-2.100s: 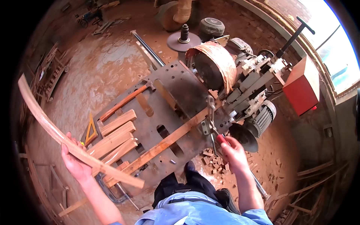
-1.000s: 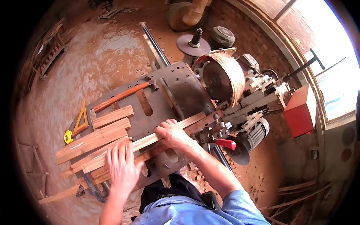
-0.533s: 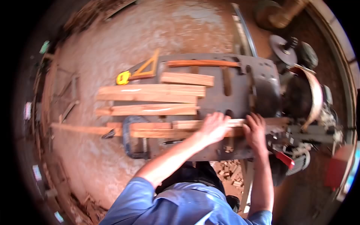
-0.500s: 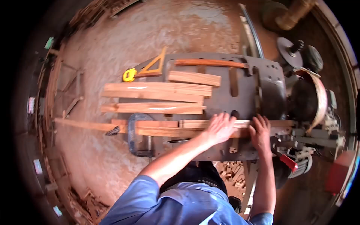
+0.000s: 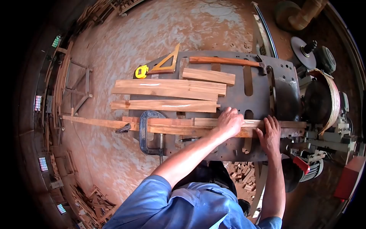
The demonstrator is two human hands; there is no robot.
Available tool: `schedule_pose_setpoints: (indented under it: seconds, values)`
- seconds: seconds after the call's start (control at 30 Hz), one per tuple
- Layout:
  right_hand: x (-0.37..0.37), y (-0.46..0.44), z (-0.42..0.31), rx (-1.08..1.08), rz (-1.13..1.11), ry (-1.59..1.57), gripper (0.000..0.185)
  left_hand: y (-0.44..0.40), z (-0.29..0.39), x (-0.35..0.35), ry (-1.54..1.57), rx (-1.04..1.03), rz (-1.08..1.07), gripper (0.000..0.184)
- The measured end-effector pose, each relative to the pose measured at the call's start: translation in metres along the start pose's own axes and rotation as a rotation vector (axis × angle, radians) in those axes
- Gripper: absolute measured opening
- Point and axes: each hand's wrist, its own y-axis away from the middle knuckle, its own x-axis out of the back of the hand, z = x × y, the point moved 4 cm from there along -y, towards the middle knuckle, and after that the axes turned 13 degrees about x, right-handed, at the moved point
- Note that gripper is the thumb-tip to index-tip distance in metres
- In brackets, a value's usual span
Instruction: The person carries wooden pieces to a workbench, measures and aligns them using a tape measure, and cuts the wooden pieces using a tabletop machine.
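A wooden strip [image 5: 206, 121] lies along a long wooden batten [image 5: 183, 130] on the dark metal machine table [image 5: 263, 103]. My left hand [image 5: 230, 123] is closed over the strip, its fingers curled around the top edge. To its right, my right hand [image 5: 270, 135] rests on the strip with fingers stretched out and the thumb apart. Left of both hands, a blue C-clamp [image 5: 143, 133] sits over the batten, beside another short wooden piece [image 5: 171, 121]. A dark pen-like object [image 5: 187, 139] lies near my left forearm.
Several planks [image 5: 167, 105] lie beyond the hands, with a yellow tape measure [image 5: 141, 71], a set square [image 5: 166, 65] and a hammer [image 5: 225, 60] further back. At right stand a large machine wheel [image 5: 322, 101] and a red-handled motor part [image 5: 301, 165]. Wood offcuts [image 5: 244, 175] cover the floor below.
My left hand has gone from stretched fingers to curled ones on the strip. The whole view has shifted, so the table sits slightly further right and higher.
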Motion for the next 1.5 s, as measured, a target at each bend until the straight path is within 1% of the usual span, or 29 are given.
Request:
schedule_pose_setpoints:
  seconds: [0.03, 0.07, 0.1, 0.13, 0.17, 0.2, 0.23, 0.27, 0.3, 0.33, 0.37, 0.4, 0.43, 0.5, 0.53, 0.57, 0.63, 0.7, 0.73, 0.83, 1.03, 1.17, 1.23, 1.33, 1.43, 1.5]
  values:
    - [-0.001, -0.001, 0.002, 0.018, -0.008, 0.016, 0.061, -0.003, 0.000, -0.002, 0.003, 0.031, -0.021, 0.017]
    - [-0.006, 0.002, 0.009, 0.021, -0.033, 0.022, 0.066, -0.006, -0.001, -0.007, -0.072, 0.067, -0.082, 0.014]
    - [0.000, 0.002, 0.008, 0.016, -0.049, -0.014, 0.072, -0.005, -0.009, -0.014, -0.022, -0.017, 0.012, 0.008]
    - [0.011, 0.001, 0.003, -0.031, -0.129, 0.000, 0.080, -0.003, -0.007, -0.008, -0.043, -0.074, -0.016, 0.005]
    - [0.025, 0.004, -0.007, -0.126, -0.234, 0.081, 0.092, -0.004, -0.010, -0.012, -0.095, -0.117, -0.019, 0.006]
    - [0.029, 0.007, -0.008, -0.222, -0.366, 0.114, 0.101, -0.002, -0.008, -0.009, -0.162, -0.088, -0.039, 0.005]
    - [0.028, 0.011, -0.006, -0.251, -0.405, 0.208, 0.103, 0.000, -0.004, -0.005, -0.172, -0.070, -0.056, 0.008]
    - [0.028, 0.016, -0.002, -0.293, -0.404, 0.229, 0.088, 0.003, -0.004, -0.005, -0.201, -0.059, -0.066, 0.015]
    - [0.014, 0.023, 0.008, -0.258, -0.358, 0.334, 0.074, 0.010, 0.000, 0.000, -0.198, -0.082, -0.032, 0.025]
    - [-0.005, 0.033, 0.017, -0.202, -0.292, 0.456, 0.065, 0.018, 0.006, 0.006, -0.172, -0.133, 0.017, 0.045]
    - [-0.003, 0.030, 0.010, -0.170, -0.322, 0.504, 0.063, 0.027, 0.016, 0.015, -0.224, -0.121, -0.091, 0.064]
    - [0.002, 0.024, 0.007, -0.180, -0.339, 0.491, 0.058, 0.036, 0.019, 0.015, -0.295, -0.183, -0.121, 0.073]
    - [-0.005, 0.023, 0.012, -0.182, -0.288, 0.478, 0.053, 0.041, 0.016, 0.010, -0.311, -0.247, -0.068, 0.074]
    - [-0.005, 0.021, 0.012, -0.173, -0.279, 0.499, 0.049, 0.048, 0.006, -0.001, -0.338, -0.350, 0.048, 0.077]
    - [-0.008, 0.023, 0.012, -0.175, -0.224, 0.513, 0.050, 0.048, 0.000, -0.005, -0.332, -0.360, 0.048, 0.079]
    - [-0.005, 0.022, 0.009, -0.190, -0.260, 0.505, 0.051, 0.044, -0.001, -0.008, -0.323, -0.370, 0.052, 0.081]
    - [-0.001, 0.019, 0.010, -0.220, -0.177, 0.582, 0.049, 0.045, -0.006, -0.012, -0.333, -0.387, 0.055, 0.083]
    - [0.009, 0.015, 0.009, -0.168, -0.207, 0.590, 0.048, 0.041, -0.007, -0.012, -0.363, -0.408, 0.071, 0.083]
    - [0.009, 0.017, 0.007, -0.140, -0.232, 0.587, 0.047, 0.039, -0.008, -0.013, -0.359, -0.403, 0.067, 0.082]
    - [-0.003, 0.015, 0.017, -0.134, -0.188, 0.613, 0.045, 0.036, -0.010, -0.014, -0.337, -0.415, 0.075, 0.082]
    - [0.005, 0.001, 0.016, -0.136, -0.235, 0.630, 0.044, 0.025, -0.013, -0.009, -0.337, -0.418, 0.094, 0.082]
    - [0.002, -0.011, 0.021, -0.117, -0.233, 0.648, 0.046, 0.014, -0.015, -0.006, -0.349, -0.400, 0.096, 0.081]
    - [0.002, -0.024, 0.026, -0.115, -0.244, 0.660, 0.046, 0.000, -0.016, -0.002, -0.343, -0.401, 0.093, 0.082]
    - [0.005, -0.050, 0.026, -0.118, -0.341, 0.653, 0.045, -0.029, -0.025, 0.009, -0.302, -0.418, 0.077, 0.082]
    - [0.000, -0.067, 0.032, -0.142, -0.300, 0.655, 0.041, -0.044, -0.028, 0.015, -0.293, -0.410, 0.070, 0.082]
    - [-0.005, -0.077, 0.038, -0.152, -0.320, 0.637, 0.043, -0.054, -0.028, 0.019, -0.291, -0.413, 0.073, 0.082]
